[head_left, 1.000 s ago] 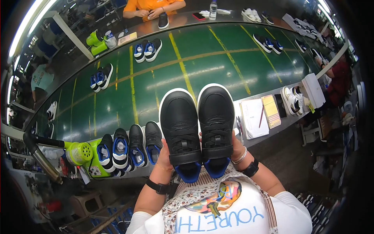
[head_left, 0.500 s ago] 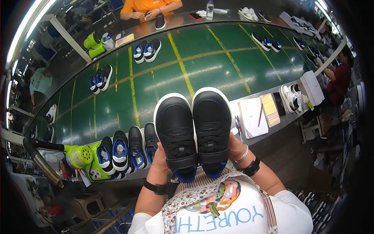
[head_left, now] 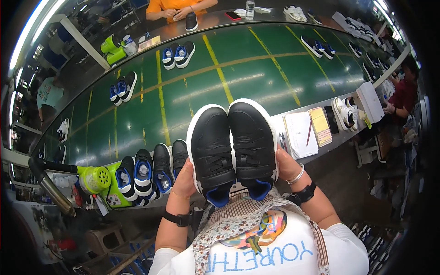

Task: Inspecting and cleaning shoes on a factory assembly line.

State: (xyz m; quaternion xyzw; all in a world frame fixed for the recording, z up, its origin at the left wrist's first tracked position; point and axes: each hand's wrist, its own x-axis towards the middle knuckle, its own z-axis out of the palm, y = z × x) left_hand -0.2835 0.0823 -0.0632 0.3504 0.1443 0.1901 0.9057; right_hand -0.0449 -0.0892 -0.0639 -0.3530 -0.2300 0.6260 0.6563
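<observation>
A pair of black sneakers with white soles and blue linings is held up in front of me, side by side with toes pointing away. My left hand [head_left: 184,179] is closed on the outer side of the left sneaker [head_left: 211,149], its fingers mostly hidden beneath. On the other side, my right hand [head_left: 287,165] grips the right sneaker [head_left: 253,140] by its outer sole. Each shoe has a strap across the instep. Just left of my left hand, several similar shoes [head_left: 143,172] stand at the bench edge, some with paper stuffed inside.
Beyond the bench runs a green conveyor belt [head_left: 192,96] with yellow lines, carrying pairs of shoes [head_left: 178,55]. A green blower machine [head_left: 95,179] stands at left. Right lie a notebook [head_left: 300,137], a yellow pad [head_left: 321,127] and white shoes [head_left: 344,113]. Co-workers sit across and at right.
The two sneakers have turned slightly, their heels lowering and spreading apart so more blue lining shows. Shoes on the belt appear shifted a little up and right in the view.
</observation>
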